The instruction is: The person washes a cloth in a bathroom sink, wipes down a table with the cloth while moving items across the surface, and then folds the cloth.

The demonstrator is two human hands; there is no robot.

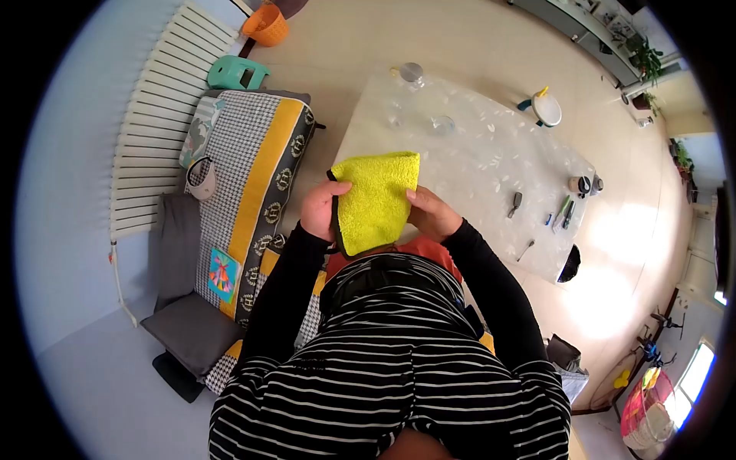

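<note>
A yellow microfiber cloth (376, 201) with a dark edge is held up in front of my body, folded into a rough rectangle. My left hand (320, 208) grips its left side, thumb on the front face and fingers behind. On the opposite side my right hand (434, 212) pinches the cloth the same way, its fingers mostly hidden. Beyond the cloth lies a low table (475, 123) with a pale, leaf-patterned cover. A dark hairbrush-like item (515, 204) and a spoon (526, 250) rest on that table, to the right of my right hand.
Left of me is a sofa (249, 146) with a houndstooth and yellow cover, bearing a visor cap (202, 179). A green stool (238, 73) and an orange basket (266, 25) stand farther off. Clear round items (443, 125), a jar (579, 185) and a green-handled tool (563, 208) sit on the table.
</note>
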